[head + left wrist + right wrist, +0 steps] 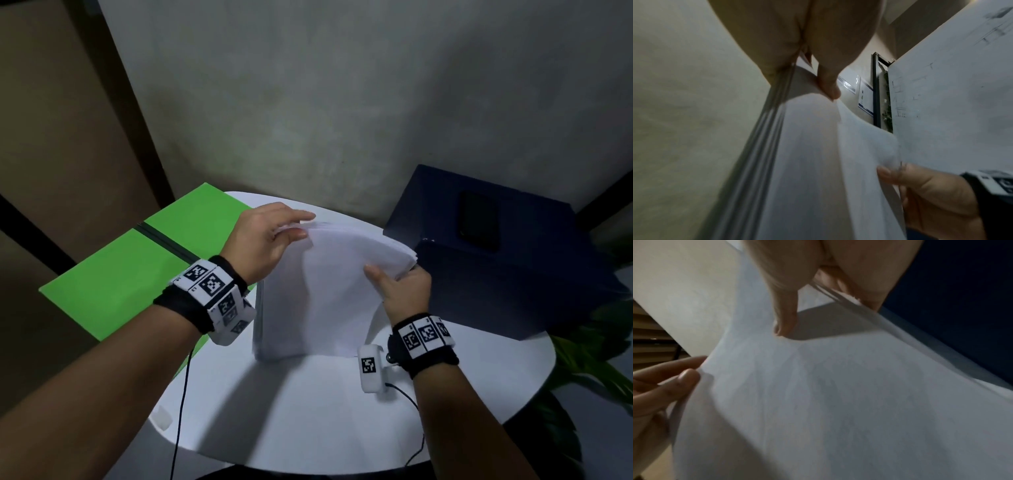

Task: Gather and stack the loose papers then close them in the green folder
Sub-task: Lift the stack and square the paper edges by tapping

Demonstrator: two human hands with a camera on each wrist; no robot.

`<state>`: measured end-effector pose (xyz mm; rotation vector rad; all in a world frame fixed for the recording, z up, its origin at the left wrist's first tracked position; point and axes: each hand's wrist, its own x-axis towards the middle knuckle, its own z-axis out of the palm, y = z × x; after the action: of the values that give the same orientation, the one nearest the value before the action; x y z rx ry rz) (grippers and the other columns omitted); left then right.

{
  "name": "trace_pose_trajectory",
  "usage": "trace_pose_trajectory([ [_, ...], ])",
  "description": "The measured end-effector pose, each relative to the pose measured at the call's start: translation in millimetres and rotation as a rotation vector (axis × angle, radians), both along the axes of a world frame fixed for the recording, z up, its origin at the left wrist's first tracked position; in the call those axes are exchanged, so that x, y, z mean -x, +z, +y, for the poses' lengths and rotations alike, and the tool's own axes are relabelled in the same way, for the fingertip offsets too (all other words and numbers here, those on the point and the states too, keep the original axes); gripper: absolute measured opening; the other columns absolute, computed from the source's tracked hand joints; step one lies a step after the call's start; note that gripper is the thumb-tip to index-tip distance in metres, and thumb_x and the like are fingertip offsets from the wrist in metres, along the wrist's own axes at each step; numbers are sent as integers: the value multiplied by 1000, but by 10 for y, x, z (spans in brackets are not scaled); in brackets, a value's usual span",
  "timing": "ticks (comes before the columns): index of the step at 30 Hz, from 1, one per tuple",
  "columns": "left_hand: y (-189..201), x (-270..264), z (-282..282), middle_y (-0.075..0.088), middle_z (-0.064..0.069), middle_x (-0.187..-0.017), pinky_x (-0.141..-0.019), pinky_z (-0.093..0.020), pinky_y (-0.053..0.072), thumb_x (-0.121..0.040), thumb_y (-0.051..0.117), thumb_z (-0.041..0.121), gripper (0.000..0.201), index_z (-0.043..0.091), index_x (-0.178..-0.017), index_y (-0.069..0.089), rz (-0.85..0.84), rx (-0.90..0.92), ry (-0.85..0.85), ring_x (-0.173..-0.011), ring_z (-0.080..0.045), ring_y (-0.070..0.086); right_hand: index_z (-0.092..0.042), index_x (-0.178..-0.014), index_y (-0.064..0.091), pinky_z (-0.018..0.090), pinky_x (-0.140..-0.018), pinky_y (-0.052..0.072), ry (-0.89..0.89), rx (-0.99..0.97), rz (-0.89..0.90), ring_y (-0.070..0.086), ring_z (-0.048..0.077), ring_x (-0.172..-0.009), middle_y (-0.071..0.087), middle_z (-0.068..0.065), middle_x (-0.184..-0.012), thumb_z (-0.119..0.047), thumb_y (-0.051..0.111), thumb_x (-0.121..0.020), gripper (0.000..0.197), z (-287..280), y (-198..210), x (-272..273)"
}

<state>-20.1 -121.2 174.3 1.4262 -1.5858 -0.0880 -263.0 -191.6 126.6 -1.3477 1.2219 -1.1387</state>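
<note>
A stack of white papers [325, 291] stands on its lower edge on the round white table [308, 411], bowed toward me. My left hand [270, 236] pinches its upper left corner, thumb in front and fingers behind. My right hand [404, 291] grips the right edge, thumb pressed on the front sheet. The green folder [137, 270] lies open and flat at the table's left, overhanging the edge, with a dark spine strip down its middle. In the left wrist view the paper stack [807, 162] shows its layered edge under my left hand's thumb [828, 84]. The right wrist view shows my right thumb [785, 318] on the papers [838, 394].
A dark blue box [496, 257] stands at the table's back right, close behind the papers, with a black phone [479, 219] on top. Green plant leaves [599, 359] sit right of the table. A grey wall is behind. Cables hang from both wristbands.
</note>
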Motion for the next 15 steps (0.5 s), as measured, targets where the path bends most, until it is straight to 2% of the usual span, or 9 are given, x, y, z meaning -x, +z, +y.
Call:
trace_pose_trajectory([
  [2,37,-85,27,67,0,-92,-85,-22,47,-73,82,18,52,29,-121,65,272,-72,-41,-84,-1,58,2,-99,71,32,-74,60,3,5,-40,73,8,-75,76,-4,-80,-3,84,-70,32,-10,20,16],
  [4,-43,-201,70,64,-3,-116,-93,-24,48,-57,91,27,86,40,-132,49,567,-155,-122,-106,-9,60,6,-99,70,21,-66,57,11,44,-98,71,3,-69,75,-11,-73,2,81,-71,30,-19,104,39],
  [5,-122,-221,102,62,-3,-126,-97,-27,49,-53,93,30,95,37,-134,45,655,-231,-155,-116,-11,59,4,-98,69,21,-66,56,12,50,-117,71,5,-70,75,-11,-73,3,80,-72,29,-13,150,44],
  [6,-203,-202,139,63,0,-128,-98,-31,51,-55,92,30,90,29,-133,47,712,-313,-166,-117,-11,60,3,-98,70,23,-67,56,3,53,-136,72,8,-72,76,-9,-75,3,81,-71,28,7,203,35],
  [8,-291,-91,159,75,9,-102,-92,-42,55,-72,82,17,48,13,-116,63,752,-385,-69,-97,-8,69,0,-96,71,28,-70,57,-21,92,-172,72,12,-75,76,-6,-78,2,82,-70,28,59,315,4],
  [9,-298,-31,157,76,12,-89,-86,-44,58,-79,77,10,29,9,-106,68,747,-341,13,-85,-9,70,-3,-95,71,27,-71,57,-30,126,-177,72,11,-76,76,-7,-79,2,82,-70,27,91,371,-9],
  [11,-307,82,176,74,12,-81,-75,-38,59,-83,73,10,12,11,-96,72,702,-194,140,-76,-9,69,-10,-93,72,23,-70,56,-31,204,-179,72,7,-79,76,-11,-81,2,81,-72,26,175,472,-21],
  [13,-391,132,241,73,9,-93,-78,-36,58,-83,75,21,18,24,-100,67,688,-130,160,-85,-10,69,-14,-93,72,22,-69,56,-31,212,-165,73,6,-79,76,-12,-81,-1,82,-73,26,283,436,-4],
  [15,-605,145,339,68,4,-116,-94,-40,53,-76,80,32,50,33,-118,54,737,-234,13,-108,-10,65,-16,-96,71,23,-68,58,-34,129,-102,72,5,-78,76,-9,-83,-3,85,-70,32,380,255,28],
])
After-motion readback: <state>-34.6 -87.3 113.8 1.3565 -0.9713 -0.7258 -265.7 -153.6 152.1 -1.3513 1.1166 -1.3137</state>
